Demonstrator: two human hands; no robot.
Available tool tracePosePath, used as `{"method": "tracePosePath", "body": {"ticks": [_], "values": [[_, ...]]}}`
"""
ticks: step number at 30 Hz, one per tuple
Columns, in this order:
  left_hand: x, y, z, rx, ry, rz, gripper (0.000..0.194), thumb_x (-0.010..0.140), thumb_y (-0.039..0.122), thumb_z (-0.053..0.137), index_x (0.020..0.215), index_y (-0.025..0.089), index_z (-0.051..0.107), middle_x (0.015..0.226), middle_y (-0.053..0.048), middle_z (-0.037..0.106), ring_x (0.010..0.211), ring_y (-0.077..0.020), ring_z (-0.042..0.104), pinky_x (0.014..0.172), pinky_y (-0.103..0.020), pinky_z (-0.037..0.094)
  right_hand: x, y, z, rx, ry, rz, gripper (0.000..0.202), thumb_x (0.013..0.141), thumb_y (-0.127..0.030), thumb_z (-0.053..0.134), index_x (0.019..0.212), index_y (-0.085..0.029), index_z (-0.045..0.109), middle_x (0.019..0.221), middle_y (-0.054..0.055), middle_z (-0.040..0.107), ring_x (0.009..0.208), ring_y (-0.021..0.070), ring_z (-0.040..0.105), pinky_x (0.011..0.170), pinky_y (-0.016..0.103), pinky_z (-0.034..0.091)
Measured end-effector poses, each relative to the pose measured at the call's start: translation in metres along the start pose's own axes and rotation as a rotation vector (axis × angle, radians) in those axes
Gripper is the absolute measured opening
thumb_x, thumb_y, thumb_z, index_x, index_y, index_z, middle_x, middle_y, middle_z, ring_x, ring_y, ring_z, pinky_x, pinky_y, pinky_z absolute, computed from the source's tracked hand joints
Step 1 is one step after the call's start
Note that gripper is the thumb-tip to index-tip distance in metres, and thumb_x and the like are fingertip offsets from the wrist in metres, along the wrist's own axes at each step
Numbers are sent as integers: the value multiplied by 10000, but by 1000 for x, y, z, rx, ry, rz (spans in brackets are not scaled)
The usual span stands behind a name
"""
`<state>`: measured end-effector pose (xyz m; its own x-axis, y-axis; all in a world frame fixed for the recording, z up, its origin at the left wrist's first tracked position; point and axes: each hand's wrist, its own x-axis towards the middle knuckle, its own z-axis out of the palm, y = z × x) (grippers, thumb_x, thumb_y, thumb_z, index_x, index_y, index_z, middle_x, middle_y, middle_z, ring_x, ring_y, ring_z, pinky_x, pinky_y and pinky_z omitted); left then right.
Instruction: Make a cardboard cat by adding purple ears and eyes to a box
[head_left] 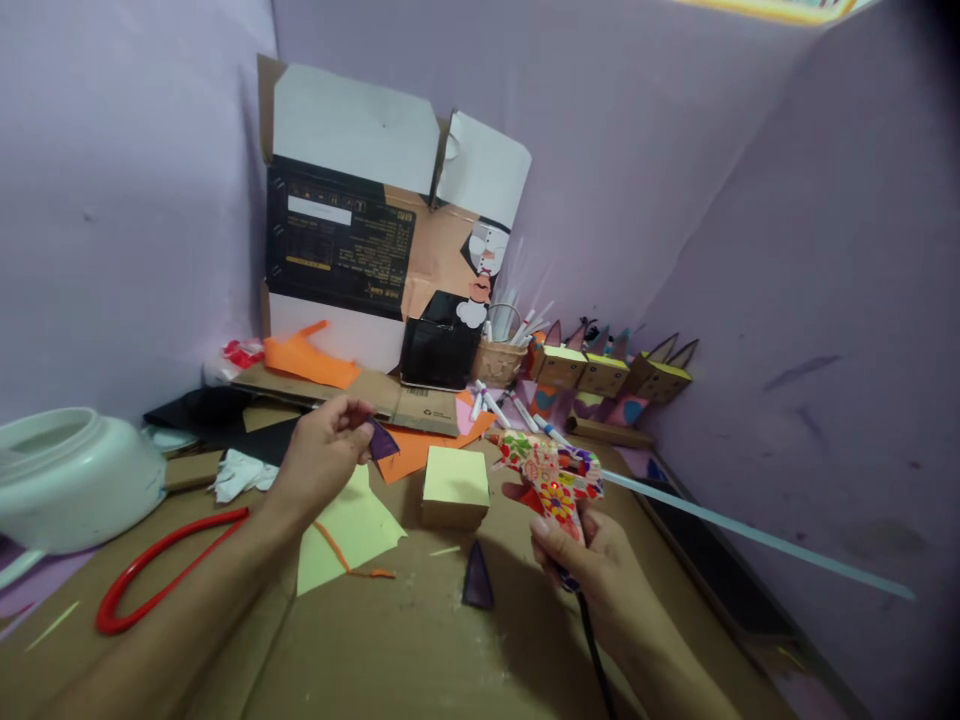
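Observation:
My left hand [330, 447] pinches a small purple triangular piece [383, 440] above the yellow and orange paper. My right hand [585, 550] is wrapped round the handle of a flower-patterned glue gun [553, 480]; its nozzle points left, and a long pale glue stick [757, 532] sticks out behind it. Between the hands stands a small cardboard box with a pale yellow top [456, 478]. A second purple triangle [478, 577] lies on the cardboard surface just in front of the box.
A white pot [75, 475] and a red curved tool [124, 597] are at left. Behind stand an unfolded carton [337, 240], a basket of markers [500, 362] and eared box figures [604, 373]. Yellow paper [330, 550] lies near my left forearm. A black cord [592, 645] hangs from the glue gun.

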<state>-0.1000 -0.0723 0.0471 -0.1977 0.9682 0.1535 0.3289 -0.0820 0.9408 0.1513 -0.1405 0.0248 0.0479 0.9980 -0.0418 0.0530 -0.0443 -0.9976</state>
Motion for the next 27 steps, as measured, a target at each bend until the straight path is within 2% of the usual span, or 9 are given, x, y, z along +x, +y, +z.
{"method": "tracePosePath", "body": {"ticks": [2,4,9,12,15,18,21,24,27], "values": [[-1,-2,-1,4,-24,22,215,641,273,521,840,192,534,656,34,537,479,-103,462,449,-221,362,4,-4,-4,-32,4,-12,355,654,-461,702,607,-147,542,485,-41,433,432,70,332,403,194,252],[0,-9,-1,103,-66,39,194,657,255,515,836,192,556,658,25,549,531,-126,498,505,-245,390,10,-13,-7,-67,-17,-27,334,660,-453,697,677,-147,567,475,-53,413,423,69,317,399,196,240],[4,-24,-1,374,-238,25,192,678,173,448,805,184,592,718,-27,632,688,-190,591,623,-296,435,25,-46,-5,-206,-205,50,317,638,-417,717,717,-164,542,455,-78,377,399,56,279,378,193,203],[3,-25,-2,502,-313,2,270,680,152,435,856,189,636,837,-65,681,790,-232,621,684,-333,445,31,-59,2,-263,-252,101,350,602,-407,742,744,-167,530,463,-86,373,396,48,260,368,188,188],[-4,-19,-1,563,-282,48,357,681,200,490,1007,197,636,1058,-100,651,934,-293,604,771,-394,441,34,-60,6,-298,-245,118,397,597,-440,734,797,-156,541,462,-94,353,391,46,250,366,190,186],[-15,-11,5,432,-344,130,627,663,258,580,1278,222,463,1252,-101,554,1048,-305,564,846,-409,438,35,-56,8,-311,-207,95,416,621,-470,703,829,-143,551,453,-93,344,392,51,259,368,193,195],[-26,-14,21,177,-450,72,917,603,229,666,1414,232,236,1327,-121,500,1135,-311,521,878,-406,444,33,-52,7,-300,-217,68,418,644,-474,682,866,-137,575,451,-84,360,393,57,268,369,195,206],[-29,-24,37,41,-464,78,982,566,175,693,1421,220,211,1336,-142,492,1170,-318,499,911,-424,431,30,-46,4,-293,-244,55,393,666,-464,675,874,-140,596,459,-79,360,400,58,268,373,192,208],[-27,-29,47,-21,-483,80,926,561,137,685,1386,203,270,1302,-126,529,1158,-302,511,940,-421,414,27,-41,-1,-305,-257,78,403,678,-479,666,875,-132,612,475,-80,342,400,56,267,373,191,214]]}}
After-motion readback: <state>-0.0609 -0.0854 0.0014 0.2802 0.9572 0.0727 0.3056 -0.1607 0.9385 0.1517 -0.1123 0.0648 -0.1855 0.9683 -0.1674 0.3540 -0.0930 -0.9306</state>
